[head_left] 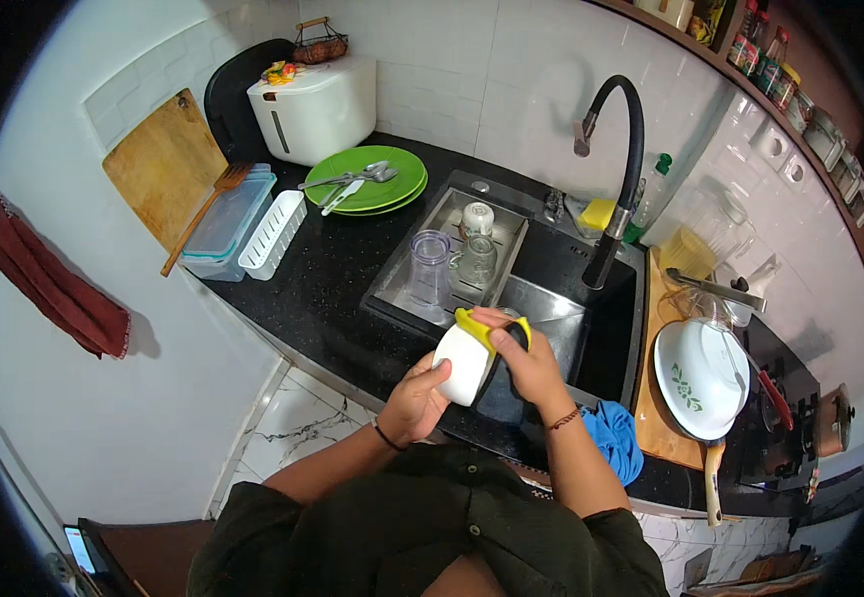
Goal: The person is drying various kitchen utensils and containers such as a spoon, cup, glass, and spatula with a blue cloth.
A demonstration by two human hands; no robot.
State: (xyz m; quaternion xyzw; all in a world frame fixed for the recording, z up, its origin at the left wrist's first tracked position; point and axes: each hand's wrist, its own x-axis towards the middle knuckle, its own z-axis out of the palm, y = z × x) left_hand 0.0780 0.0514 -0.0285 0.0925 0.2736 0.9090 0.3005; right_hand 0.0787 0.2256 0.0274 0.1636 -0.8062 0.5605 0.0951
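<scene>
White bowl [464, 366] is held just below centre, toward five o'clock. Your left hand [414, 400], at its eight o'clock, pinches the wall, fingers partly hidden; your right hand [524, 363], at three o'clock, grips a yellow sponge [475, 325] against it. Judged step: scrubbing; next move likely calls for turning the bowl.

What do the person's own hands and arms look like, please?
The left hand and right hand are ungloved. A thin black band circles the left wrist, a dark reddish-brown bracelet the right. Very dark green sleeves leave both forearms bare.
</scene>
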